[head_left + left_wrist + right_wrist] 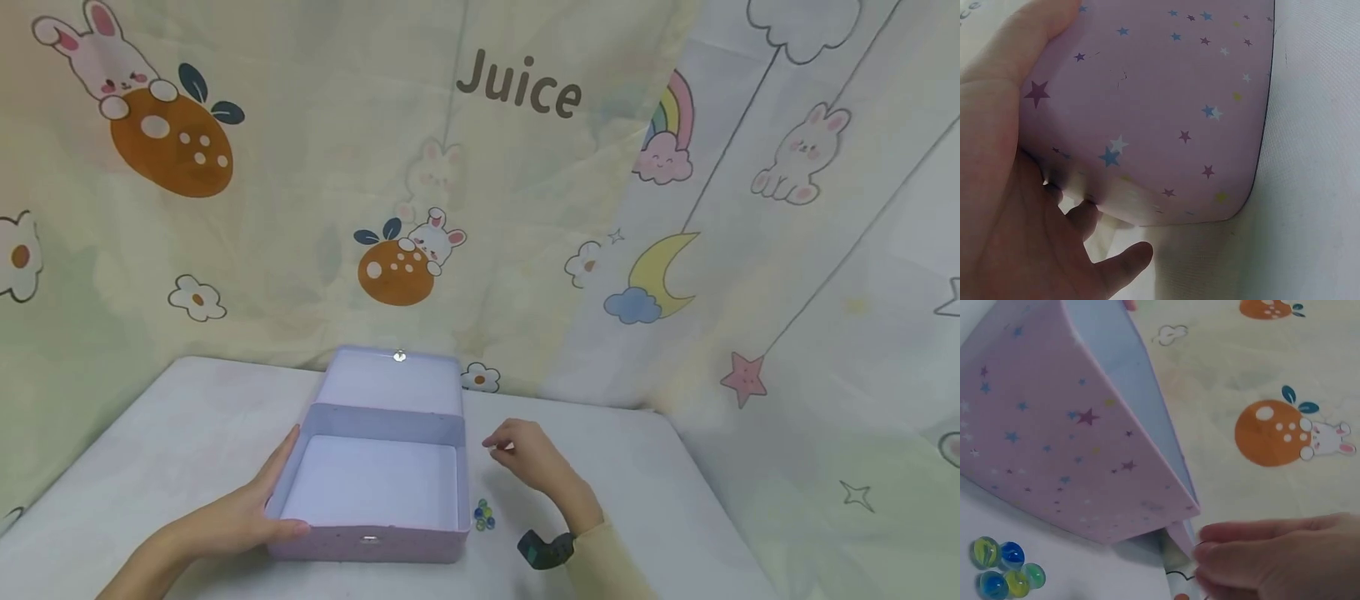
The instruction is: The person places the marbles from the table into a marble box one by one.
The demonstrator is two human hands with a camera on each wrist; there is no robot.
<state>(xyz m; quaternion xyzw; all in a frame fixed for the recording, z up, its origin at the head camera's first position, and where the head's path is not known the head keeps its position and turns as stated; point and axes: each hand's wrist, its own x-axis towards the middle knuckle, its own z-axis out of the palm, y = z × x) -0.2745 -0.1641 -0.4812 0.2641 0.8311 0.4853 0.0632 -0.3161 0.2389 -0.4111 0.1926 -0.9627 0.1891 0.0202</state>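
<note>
A lilac tin box (375,546) with a star pattern stands on the white table, its hinged lid (390,383) tipped back. Its inside shows a bare pale floor. My left hand (232,521) holds the box at its front left corner, thumb on the front and fingers along the left wall; the left wrist view shows this hand (1016,206) against the starry side. To the right of the box, my right hand (528,454) hovers with loosely bent fingers, and I see nothing in it. Several glass marbles (1016,584), blue, yellow and green, lie beside the box's right wall.
The white table (637,492) reaches back to a cloth backdrop (300,208) printed with rabbits, oranges and flowers. A dark band (546,550) is worn on the right wrist. The raised lid stands close to the backdrop.
</note>
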